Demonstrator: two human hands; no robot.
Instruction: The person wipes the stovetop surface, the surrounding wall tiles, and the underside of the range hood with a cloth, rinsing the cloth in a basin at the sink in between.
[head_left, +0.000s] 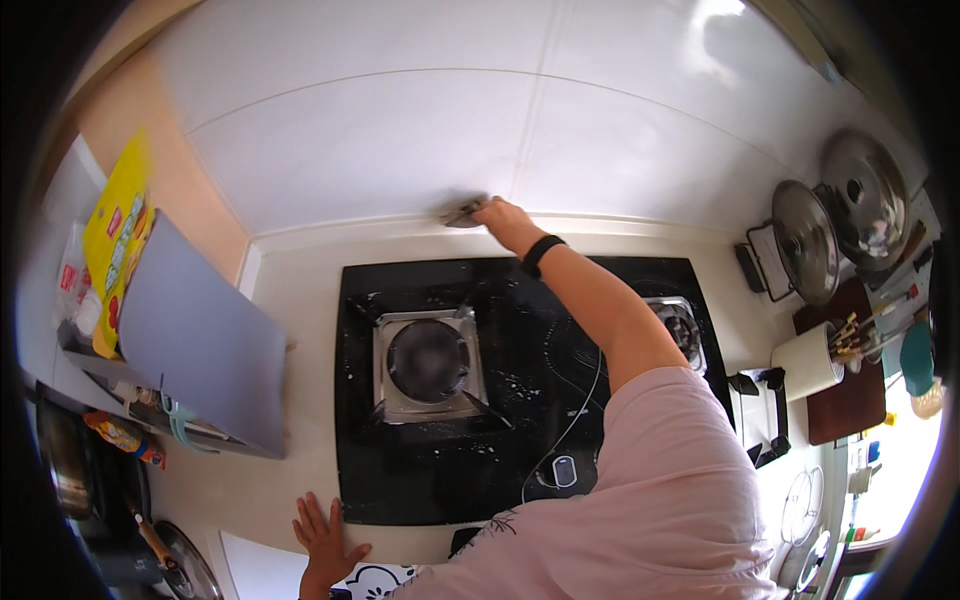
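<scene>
My right hand (502, 219) reaches over the black glass cooktop (517, 450) and holds a dark cloth (463, 216) against the ledge where the pale wall meets the counter. A black band is on that wrist. My left hand (326, 540) rests with fingers apart on the counter's front edge, just left of the cooktop. White spots and streaks lie on the black glass. On the left burner sits a round dark piece (429, 361) inside a square metal tray (381, 409). My arm partly covers the right burner (681, 330).
A grey-blue panelled rack (206, 337) with a yellow packet (120, 232) stands at the left. Lower left are pans and a glass lid (184, 562). At the right are pot lids (862, 199), a cream utensil holder (806, 364) and a removed black-footed pan support (761, 416).
</scene>
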